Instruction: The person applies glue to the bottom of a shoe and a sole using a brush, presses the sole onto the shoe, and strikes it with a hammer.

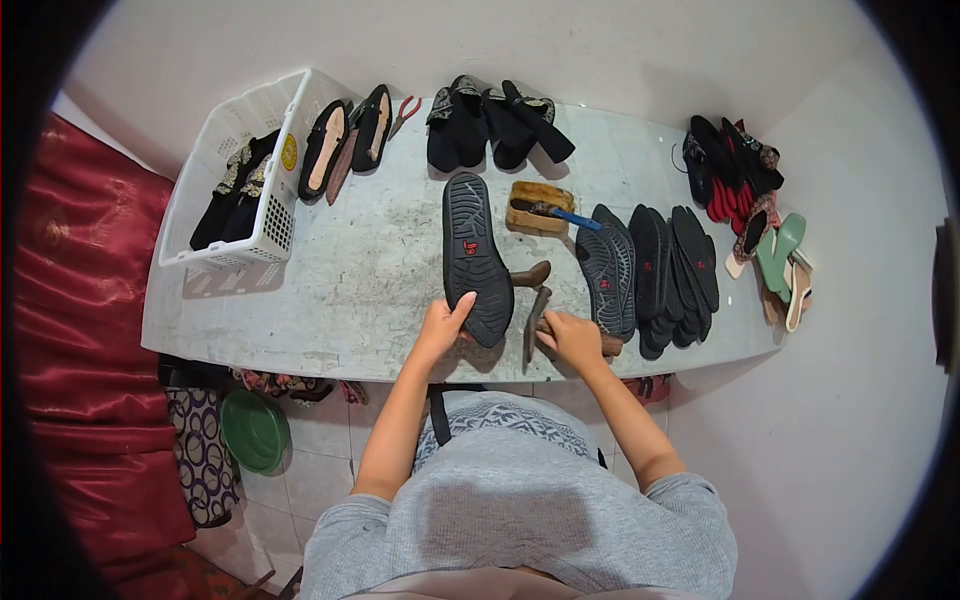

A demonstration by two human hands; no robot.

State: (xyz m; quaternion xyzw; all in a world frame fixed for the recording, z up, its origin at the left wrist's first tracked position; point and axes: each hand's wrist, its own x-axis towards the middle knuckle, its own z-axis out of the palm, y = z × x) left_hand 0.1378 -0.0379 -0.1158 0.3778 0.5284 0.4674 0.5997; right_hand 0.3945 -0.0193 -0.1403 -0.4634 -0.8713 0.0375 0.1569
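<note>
My left hand grips the toe or heel end of a shoe, its thumb lying on the black ridged sole. That sole faces up and bears a red mark. My right hand is wrapped round a hammer, close behind its metal head. The end of its handle shows past my fingers on the right. Between shoe and hammer, a brown curved piece sticks out from behind the shoe; what it belongs to is hidden. Stacked black soles lie just right of my right hand.
A yellow-brown box with a blue-handled brush stands behind. At the back lie black shoes and red-handled pliers. A white basket of shoes sits left. More footwear and green sandals are piled right.
</note>
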